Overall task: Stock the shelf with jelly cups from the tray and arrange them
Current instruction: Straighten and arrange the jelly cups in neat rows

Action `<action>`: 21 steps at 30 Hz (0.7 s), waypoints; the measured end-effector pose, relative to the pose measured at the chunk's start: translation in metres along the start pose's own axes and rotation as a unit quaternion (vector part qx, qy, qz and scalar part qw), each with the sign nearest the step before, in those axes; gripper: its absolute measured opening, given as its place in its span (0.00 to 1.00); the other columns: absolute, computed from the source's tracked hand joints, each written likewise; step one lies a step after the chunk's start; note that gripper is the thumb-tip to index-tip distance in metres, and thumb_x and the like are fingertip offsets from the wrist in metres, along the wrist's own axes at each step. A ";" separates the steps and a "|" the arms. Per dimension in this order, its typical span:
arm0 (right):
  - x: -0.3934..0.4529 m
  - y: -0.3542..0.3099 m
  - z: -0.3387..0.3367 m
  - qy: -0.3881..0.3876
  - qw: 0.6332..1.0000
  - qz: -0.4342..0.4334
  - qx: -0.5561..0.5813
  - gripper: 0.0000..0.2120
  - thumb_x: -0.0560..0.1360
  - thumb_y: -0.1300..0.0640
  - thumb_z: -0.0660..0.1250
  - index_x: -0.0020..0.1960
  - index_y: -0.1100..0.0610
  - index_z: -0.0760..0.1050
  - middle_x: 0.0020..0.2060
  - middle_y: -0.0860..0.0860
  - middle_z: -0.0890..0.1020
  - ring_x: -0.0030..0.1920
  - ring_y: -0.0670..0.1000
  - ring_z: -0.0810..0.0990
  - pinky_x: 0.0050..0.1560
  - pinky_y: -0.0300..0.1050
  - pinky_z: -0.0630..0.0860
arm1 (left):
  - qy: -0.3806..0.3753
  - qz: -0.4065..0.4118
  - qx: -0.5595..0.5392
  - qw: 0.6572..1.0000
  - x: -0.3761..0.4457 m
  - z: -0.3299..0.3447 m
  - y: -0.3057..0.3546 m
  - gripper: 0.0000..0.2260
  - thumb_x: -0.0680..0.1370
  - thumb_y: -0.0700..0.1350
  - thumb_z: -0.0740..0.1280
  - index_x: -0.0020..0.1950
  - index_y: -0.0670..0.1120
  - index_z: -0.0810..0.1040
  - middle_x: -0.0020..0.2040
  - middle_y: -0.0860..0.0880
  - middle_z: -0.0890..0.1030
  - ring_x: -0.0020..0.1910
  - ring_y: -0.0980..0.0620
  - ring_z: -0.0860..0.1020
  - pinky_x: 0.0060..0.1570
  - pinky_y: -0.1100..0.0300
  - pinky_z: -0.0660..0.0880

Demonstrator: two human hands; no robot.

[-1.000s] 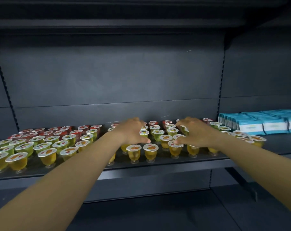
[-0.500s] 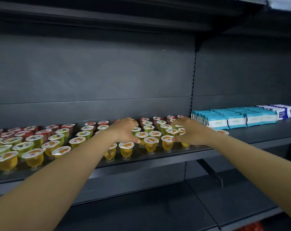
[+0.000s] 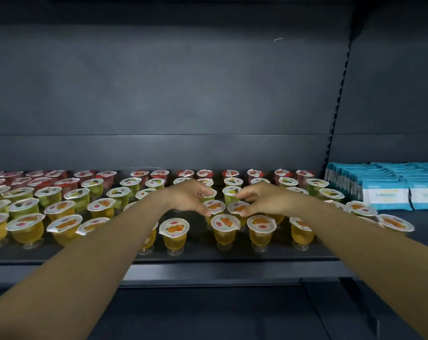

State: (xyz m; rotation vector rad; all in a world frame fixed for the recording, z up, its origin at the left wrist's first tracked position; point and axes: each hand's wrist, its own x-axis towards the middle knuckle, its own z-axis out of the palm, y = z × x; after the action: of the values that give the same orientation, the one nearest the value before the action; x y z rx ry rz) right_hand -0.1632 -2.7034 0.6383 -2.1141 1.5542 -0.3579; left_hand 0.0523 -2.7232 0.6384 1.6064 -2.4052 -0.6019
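Rows of jelly cups stand on the dark shelf (image 3: pixel 232 267): red ones (image 3: pixel 184 173) at the back, green ones (image 3: pixel 79 196) in the middle, orange ones (image 3: pixel 174 229) in front. My left hand (image 3: pixel 187 198) reaches in over the middle rows, its thumb and fingers curled round an orange jelly cup (image 3: pixel 214 206). My right hand (image 3: pixel 265 200) mirrors it from the right, curled round the neighbouring orange jelly cup (image 3: pixel 238 207), with its fingertips also touching a green cup (image 3: pixel 232 192). No tray is in view.
Blue-and-white packets (image 3: pixel 385 192) are stacked on the same shelf at the right, beyond the upright (image 3: pixel 336 106). A dark lower shelf (image 3: pixel 208 315) lies beneath. A small gap shows between front-row cups near the middle.
Both hands have drawn closer together over the middle cups. The camera has swung back left and moved nearer, so the cups fill more of the view.
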 end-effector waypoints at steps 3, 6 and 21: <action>0.014 0.008 0.002 -0.028 0.999 -0.028 -0.006 0.26 0.73 0.58 0.71 0.69 0.53 0.70 0.67 0.48 0.74 0.65 0.49 0.72 0.65 0.48 0.72 | 0.006 -0.020 -0.006 1.000 0.008 0.004 -0.001 0.26 0.73 0.46 0.72 0.70 0.50 0.70 0.70 0.53 0.71 0.68 0.52 0.70 0.58 0.60 0.69; 0.024 0.013 0.002 -0.035 0.998 -0.054 -0.003 0.25 0.73 0.58 0.72 0.69 0.54 0.71 0.66 0.48 0.75 0.65 0.49 0.73 0.65 0.47 0.72 | 0.007 -0.030 -0.006 1.000 0.012 0.006 0.002 0.25 0.73 0.46 0.72 0.70 0.50 0.71 0.69 0.53 0.72 0.68 0.52 0.70 0.59 0.60 0.68; 0.028 0.010 0.005 0.030 0.996 -0.075 -0.041 0.21 0.72 0.58 0.72 0.64 0.57 0.76 0.60 0.51 0.80 0.58 0.50 0.78 0.57 0.44 0.77 | 0.019 -0.035 0.006 0.999 0.016 0.004 -0.007 0.23 0.73 0.46 0.72 0.67 0.47 0.74 0.66 0.51 0.75 0.64 0.51 0.73 0.56 0.61 0.72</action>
State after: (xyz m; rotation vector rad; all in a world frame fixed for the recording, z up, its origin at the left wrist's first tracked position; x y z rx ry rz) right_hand -0.1601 -2.7309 0.6262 -2.3108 1.4693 -0.4203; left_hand 0.0497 -2.7392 0.6306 1.6963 -2.3386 -0.5656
